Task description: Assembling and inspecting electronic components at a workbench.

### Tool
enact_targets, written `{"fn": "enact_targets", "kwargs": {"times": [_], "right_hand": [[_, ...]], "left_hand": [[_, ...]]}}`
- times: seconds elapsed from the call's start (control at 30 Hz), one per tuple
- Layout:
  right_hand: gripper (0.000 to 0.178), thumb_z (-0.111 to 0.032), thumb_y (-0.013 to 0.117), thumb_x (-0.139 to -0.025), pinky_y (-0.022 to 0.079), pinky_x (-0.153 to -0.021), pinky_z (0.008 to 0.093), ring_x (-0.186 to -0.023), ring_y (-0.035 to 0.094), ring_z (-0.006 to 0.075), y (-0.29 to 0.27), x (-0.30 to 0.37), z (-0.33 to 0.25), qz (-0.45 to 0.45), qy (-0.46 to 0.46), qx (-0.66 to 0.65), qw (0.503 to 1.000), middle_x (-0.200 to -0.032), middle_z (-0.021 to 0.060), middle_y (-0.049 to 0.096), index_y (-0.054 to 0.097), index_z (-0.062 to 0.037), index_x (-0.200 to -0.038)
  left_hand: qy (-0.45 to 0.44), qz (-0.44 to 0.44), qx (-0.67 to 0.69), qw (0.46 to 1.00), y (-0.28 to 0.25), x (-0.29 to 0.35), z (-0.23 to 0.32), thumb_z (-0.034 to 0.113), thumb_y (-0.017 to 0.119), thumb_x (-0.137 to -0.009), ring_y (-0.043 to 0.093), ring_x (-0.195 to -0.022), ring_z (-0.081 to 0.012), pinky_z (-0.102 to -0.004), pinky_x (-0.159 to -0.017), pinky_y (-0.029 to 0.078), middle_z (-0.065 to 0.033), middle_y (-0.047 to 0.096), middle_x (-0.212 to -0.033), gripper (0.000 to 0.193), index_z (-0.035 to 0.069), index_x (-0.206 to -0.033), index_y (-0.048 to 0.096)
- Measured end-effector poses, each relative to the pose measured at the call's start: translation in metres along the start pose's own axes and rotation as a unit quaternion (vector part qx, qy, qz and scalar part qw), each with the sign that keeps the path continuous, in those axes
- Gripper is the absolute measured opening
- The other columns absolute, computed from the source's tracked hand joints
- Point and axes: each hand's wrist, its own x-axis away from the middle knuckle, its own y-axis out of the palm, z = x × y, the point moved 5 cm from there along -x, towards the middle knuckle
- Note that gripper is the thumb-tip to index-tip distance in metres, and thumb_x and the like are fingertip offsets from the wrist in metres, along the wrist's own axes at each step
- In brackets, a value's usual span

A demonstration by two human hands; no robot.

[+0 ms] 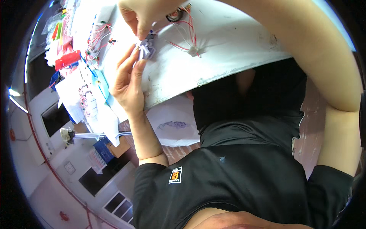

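Near the left end of the white table, my left hand (pixel 127 82) is closed, thumb and fingers gripping a small pale plastic part (pixel 145 50). Its exact kind is unclear. My right hand (pixel 146 13) reaches in from above with thumb and fingertips pinched together at the top of that part. Whatever the right fingertips hold is too small to make out. Just right of this hand lies a round dark component (pixel 175 15) with red and white wires. Farther right, a small white block (pixel 193 50) with thin red and white wires rests on the tabletop.
The white table's near edge (pixel 213 79) runs in front of my lap. At the left lie bundles of red-wired parts (pixel 93 44), a red packet (pixel 68 60) and white papers (pixel 72 95). Below the table's left corner is a white bag-like thing (pixel 173 128). Cartons (pixel 118 147) stand beyond.
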Motion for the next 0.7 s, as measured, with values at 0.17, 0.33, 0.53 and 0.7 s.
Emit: {"fn": "enact_targets", "kwargs": {"times": [0.17, 0.33, 0.53, 0.7], "right_hand": [[0.022, -0.013, 0.080, -0.071, 0.054, -0.057, 0.0344, -0.061, 0.067, 0.0203, 0.034, 0.007, 0.005, -0.021, 0.005, -0.080, 0.997, -0.078, 0.0138, 0.074, 0.077, -0.0004, -0.089], [0.022, -0.013, 0.080, -0.071, 0.054, -0.057, 0.0346, -0.061, 0.067, 0.0203, 0.056, 0.007, 0.008, -0.035, 0.012, -0.131, 0.991, -0.078, 0.0135, 0.074, 0.077, -0.0004, -0.088], [0.022, -0.013, 0.080, -0.071, 0.054, -0.057, 0.0348, -0.061, 0.067, 0.0203, 0.059, 0.008, 0.010, -0.032, 0.014, -0.158, 0.987, -0.078, 0.0132, 0.074, 0.077, -0.0005, -0.088], [0.021, -0.014, 0.080, -0.071, 0.054, -0.058, 0.0351, -0.061, 0.067, 0.0202, 0.040, 0.007, -0.001, -0.016, -0.004, -0.151, 0.988, -0.078, 0.0130, 0.074, 0.077, -0.0005, -0.088]], "left_hand": [[-0.009, 0.022, 0.007, 1.000, -0.008, 0.005, 0.006, -0.003, 0.069, -0.090, 0.062, -0.115, -0.0221, -0.0331, -0.102, 0.048, -0.0199, 0.065, -0.127, 0.026, -0.007, -0.116, 0.068], [-0.007, 0.040, 0.001, 0.999, -0.014, 0.010, 0.001, -0.003, 0.068, -0.091, 0.062, -0.116, -0.0237, -0.0346, -0.102, 0.048, -0.0218, 0.064, -0.128, 0.023, -0.009, -0.113, 0.068], [0.013, 0.011, -0.048, 0.999, -0.015, 0.007, 0.006, -0.009, 0.069, -0.087, 0.063, -0.115, -0.0255, -0.0346, -0.101, 0.050, -0.0223, 0.062, -0.129, 0.023, -0.007, -0.110, 0.069], [0.024, -0.012, -0.076, 0.997, -0.018, 0.008, 0.015, -0.005, 0.068, -0.090, 0.062, -0.118, -0.0246, -0.0372, -0.104, 0.048, -0.0204, 0.063, -0.130, 0.020, -0.005, -0.111, 0.070]]}}
